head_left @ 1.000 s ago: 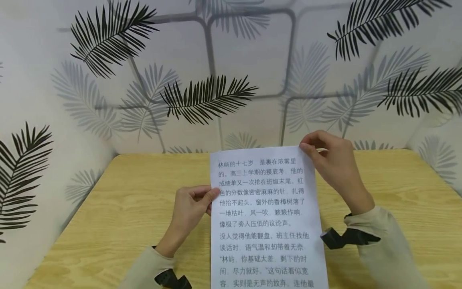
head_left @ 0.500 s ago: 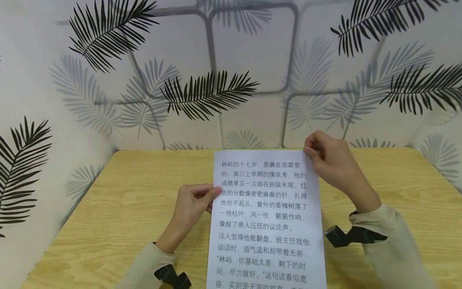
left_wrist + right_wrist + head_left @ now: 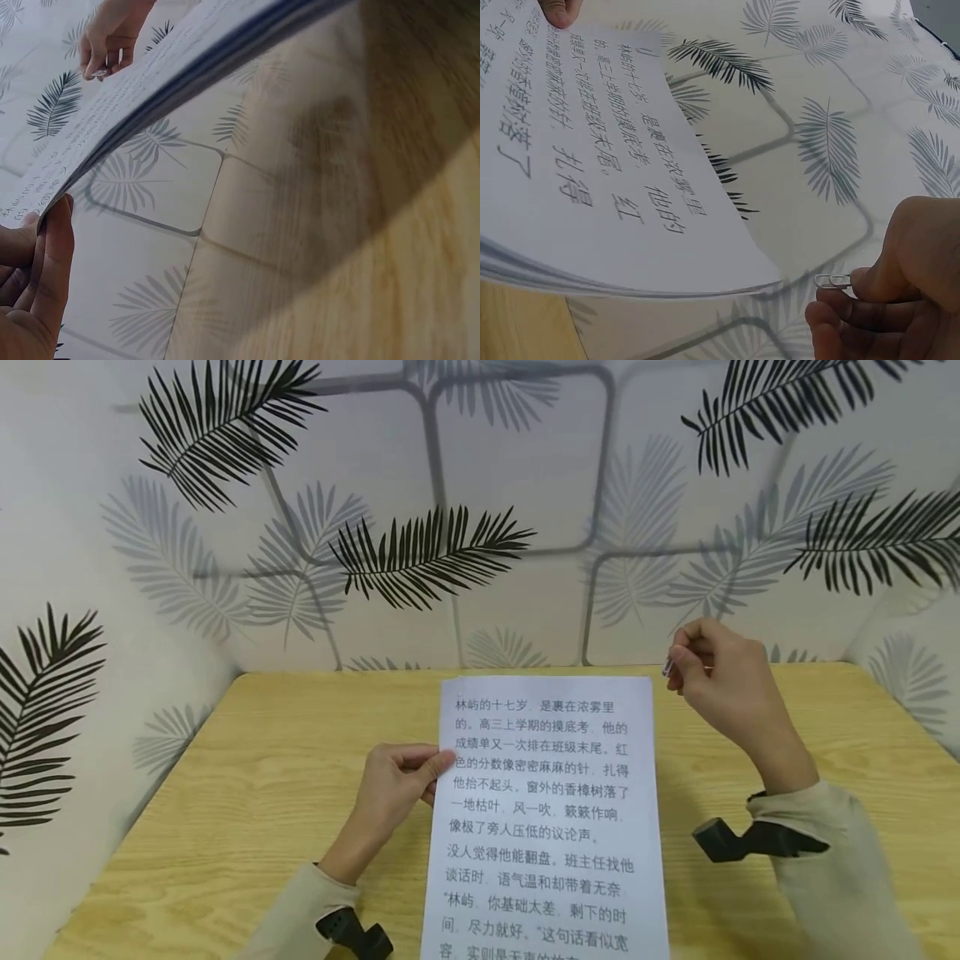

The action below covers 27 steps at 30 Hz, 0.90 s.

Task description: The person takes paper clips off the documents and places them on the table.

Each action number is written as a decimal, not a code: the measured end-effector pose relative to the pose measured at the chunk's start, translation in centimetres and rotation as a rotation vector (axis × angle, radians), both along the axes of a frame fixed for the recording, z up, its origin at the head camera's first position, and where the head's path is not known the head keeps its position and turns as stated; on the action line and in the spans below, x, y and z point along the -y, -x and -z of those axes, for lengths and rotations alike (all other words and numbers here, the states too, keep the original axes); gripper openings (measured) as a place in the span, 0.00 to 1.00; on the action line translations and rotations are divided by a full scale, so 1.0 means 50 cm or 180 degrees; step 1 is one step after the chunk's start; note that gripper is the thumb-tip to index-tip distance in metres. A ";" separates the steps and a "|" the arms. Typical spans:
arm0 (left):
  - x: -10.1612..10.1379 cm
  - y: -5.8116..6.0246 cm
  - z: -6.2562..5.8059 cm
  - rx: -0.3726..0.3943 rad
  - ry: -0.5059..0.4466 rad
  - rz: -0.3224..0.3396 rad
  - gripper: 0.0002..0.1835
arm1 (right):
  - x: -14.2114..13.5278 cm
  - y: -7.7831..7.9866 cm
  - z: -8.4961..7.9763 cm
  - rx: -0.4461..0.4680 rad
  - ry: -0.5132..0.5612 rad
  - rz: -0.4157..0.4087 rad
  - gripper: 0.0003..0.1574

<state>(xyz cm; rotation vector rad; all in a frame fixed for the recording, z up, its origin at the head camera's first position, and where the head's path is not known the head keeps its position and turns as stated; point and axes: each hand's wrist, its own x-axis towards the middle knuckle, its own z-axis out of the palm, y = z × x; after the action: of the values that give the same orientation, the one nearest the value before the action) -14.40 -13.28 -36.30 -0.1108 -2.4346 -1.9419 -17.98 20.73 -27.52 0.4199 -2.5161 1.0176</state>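
Note:
A stack of printed paper sheets (image 3: 547, 810) is held up over the table, its top page covered in large Chinese characters. My left hand (image 3: 401, 781) pinches the stack's left edge, thumb on the front and fingers behind; the left wrist view shows the layered sheets bending away from that grip. Off the top right corner, my right hand (image 3: 723, 681) pinches a silver paper clip (image 3: 832, 281) between thumb and index finger, apart from the paper. Near the top left corner of the page, a small clip-like shape (image 3: 646, 51) shows in the right wrist view.
Beneath the paper lies a light wood-grain table (image 3: 262, 777). Behind it rises a pale wall covering (image 3: 517, 485) with dark and grey leaf prints. A black camera strap (image 3: 757, 842) circles the right sleeve.
My right hand has come away from the stack's top right corner, moving right, and the paper clip now shows in its fingers. My left hand keeps its grip on the paper.

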 end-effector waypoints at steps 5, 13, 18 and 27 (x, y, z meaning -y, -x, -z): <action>0.003 0.002 -0.001 -0.0021 -0.0023 0.0012 0.09 | -0.024 0.003 -0.008 0.0092 -0.0050 0.0218 0.04; 0.007 0.002 -0.009 -0.0040 -0.0073 -0.0008 0.09 | -0.057 0.035 0.022 0.0480 -0.0241 0.0337 0.08; 0.007 0.002 -0.011 -0.0044 -0.0081 -0.0009 0.09 | -0.073 0.065 0.057 0.0900 -0.0277 0.0228 0.09; 0.007 0.003 -0.013 -0.0029 -0.0083 -0.0024 0.09 | -0.085 0.089 0.091 0.1176 -0.0382 0.0190 0.10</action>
<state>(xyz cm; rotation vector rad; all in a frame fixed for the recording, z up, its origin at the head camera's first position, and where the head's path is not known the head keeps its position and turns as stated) -14.55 -13.62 -35.65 -0.1094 -2.3997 -1.9649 -22.42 24.98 -32.09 0.2015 -2.9087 1.0007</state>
